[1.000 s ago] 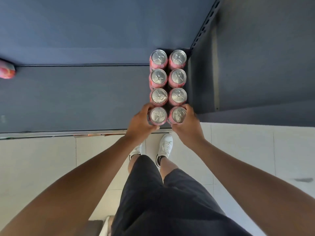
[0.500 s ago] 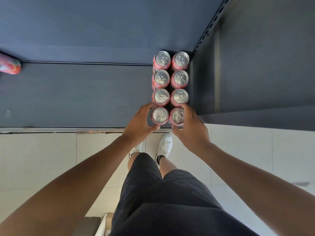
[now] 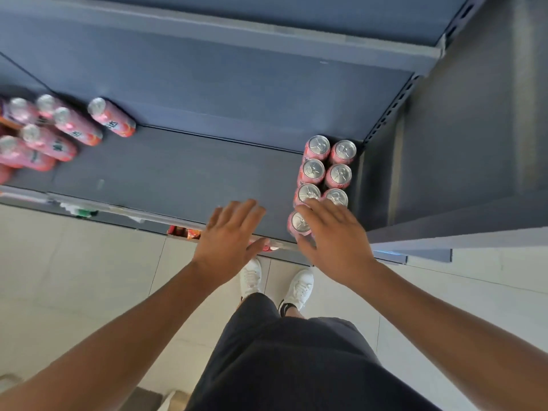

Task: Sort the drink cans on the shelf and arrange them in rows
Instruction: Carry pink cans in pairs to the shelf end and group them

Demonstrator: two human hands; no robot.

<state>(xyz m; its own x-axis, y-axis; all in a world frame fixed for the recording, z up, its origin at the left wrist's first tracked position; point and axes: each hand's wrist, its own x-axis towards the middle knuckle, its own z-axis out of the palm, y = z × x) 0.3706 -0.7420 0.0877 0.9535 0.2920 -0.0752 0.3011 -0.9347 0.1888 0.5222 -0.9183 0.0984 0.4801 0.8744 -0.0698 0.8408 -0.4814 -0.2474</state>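
1. Cans: pink drink cans stand upright in two rows [image 3: 326, 173] at the right end of the dark grey shelf [image 3: 178, 167], tight vs the right side panel [image 3: 444, 143]. Silver tops w/ pull tabs face up.
2. Your right hand [image 3: 335, 241] is spread flat, fingers wide, palm down over the front of that block. It covers the front-right can; the front-left can [image 3: 299, 223] shows beside your thumb. Holding nothing that I can see; whether the palm touches the tops, can't tell.
3. Your left hand [image 3: 229, 238] is also spread open and empty, fingers splayed, over the shelf's front edge, near the rows but apart from them.
4. More pink cans [image 3: 59, 132] sit in a loose cluster at the far left of the same shelf, well apart from the rows. They're motion-blurred; dark characters on the labels, not legible. No brand readable anywhere.
5. Shelf-edge strip [image 3: 184, 231] holds small red tags, text too blurred to read.
6. Below: pale tiled floor [image 3: 89, 277], your white sneakers [image 3: 252, 277], dark shorts [image 3: 290, 366].
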